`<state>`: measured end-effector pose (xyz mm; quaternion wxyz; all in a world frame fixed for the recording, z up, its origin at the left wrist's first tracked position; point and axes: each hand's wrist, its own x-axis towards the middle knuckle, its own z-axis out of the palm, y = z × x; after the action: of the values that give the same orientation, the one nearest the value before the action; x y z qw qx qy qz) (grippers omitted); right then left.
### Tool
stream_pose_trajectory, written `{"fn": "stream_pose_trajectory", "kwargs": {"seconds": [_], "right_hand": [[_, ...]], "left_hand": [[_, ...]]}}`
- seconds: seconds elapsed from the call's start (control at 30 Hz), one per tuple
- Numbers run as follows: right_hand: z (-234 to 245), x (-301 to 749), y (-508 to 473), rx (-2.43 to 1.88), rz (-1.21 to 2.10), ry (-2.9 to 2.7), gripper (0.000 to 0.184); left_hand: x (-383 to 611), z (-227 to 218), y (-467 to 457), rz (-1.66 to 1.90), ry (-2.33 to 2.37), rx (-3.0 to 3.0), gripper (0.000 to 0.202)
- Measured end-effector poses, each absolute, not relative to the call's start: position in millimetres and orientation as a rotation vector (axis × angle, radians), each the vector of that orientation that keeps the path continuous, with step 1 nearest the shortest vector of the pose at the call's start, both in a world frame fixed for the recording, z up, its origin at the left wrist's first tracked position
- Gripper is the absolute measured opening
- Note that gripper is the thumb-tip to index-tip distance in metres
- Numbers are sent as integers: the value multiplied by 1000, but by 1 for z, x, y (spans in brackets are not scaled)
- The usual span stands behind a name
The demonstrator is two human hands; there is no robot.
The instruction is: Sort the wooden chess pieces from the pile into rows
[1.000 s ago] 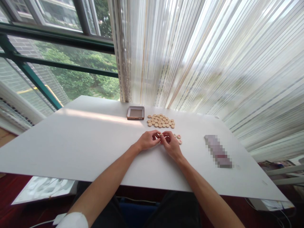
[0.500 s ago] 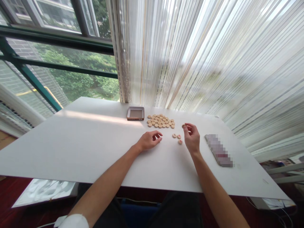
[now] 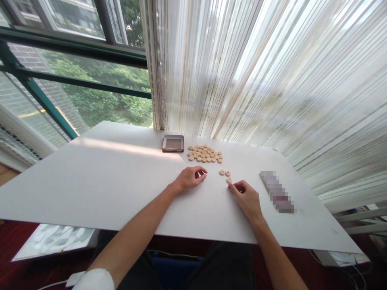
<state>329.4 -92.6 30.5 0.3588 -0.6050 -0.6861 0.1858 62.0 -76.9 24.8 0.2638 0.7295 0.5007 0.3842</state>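
Note:
My left hand (image 3: 190, 179) rests on the white table (image 3: 105, 181) with its fingers curled in; whatever is inside them is hidden. My right hand (image 3: 247, 195) lies lower right of it, fingertips pinched on a small round wooden piece at the table surface. Just beyond those fingertips lie three loose round wooden pieces (image 3: 227, 174) with red marks. Farther back, several plain-faced pieces (image 3: 204, 154) lie packed together in a flat cluster.
A small shallow brown tray (image 3: 173, 143) sits left of the cluster. A flat blurred-out object (image 3: 276, 191) lies on the table to the right of my right hand. Sheer striped curtains (image 3: 256, 72) and a window (image 3: 75, 80) stand behind the table's far edge.
My hands were together over a piece; then the right hand rose to the right with a piece and has now dropped toward me, beside the three loose pieces. The left hand stayed put.

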Motion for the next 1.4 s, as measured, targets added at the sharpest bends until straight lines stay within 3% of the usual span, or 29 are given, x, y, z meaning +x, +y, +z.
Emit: {"fn": "stream_pose_trajectory", "kwargs": {"seconds": [0.2,0.9,1.13,1.3,1.4], "right_hand": [[22,329,-87,-1484,204,-1836,38],[33,328,-84,-1454,344,-1733,29],[54,311,-14,-1296,305,-2011,39],[43,296,48,-1310,327,-2183,38],[34,296,65,-1241,279,-2279,46]], "left_hand": [[61,24,-76,1038,1347,1980,21],[62,26,-77,1018,1346,1980,23],[62,25,-76,1025,1350,1976,21],[61,24,-75,1050,1337,1980,20],[61,24,-76,1057,1318,1982,20]]}}
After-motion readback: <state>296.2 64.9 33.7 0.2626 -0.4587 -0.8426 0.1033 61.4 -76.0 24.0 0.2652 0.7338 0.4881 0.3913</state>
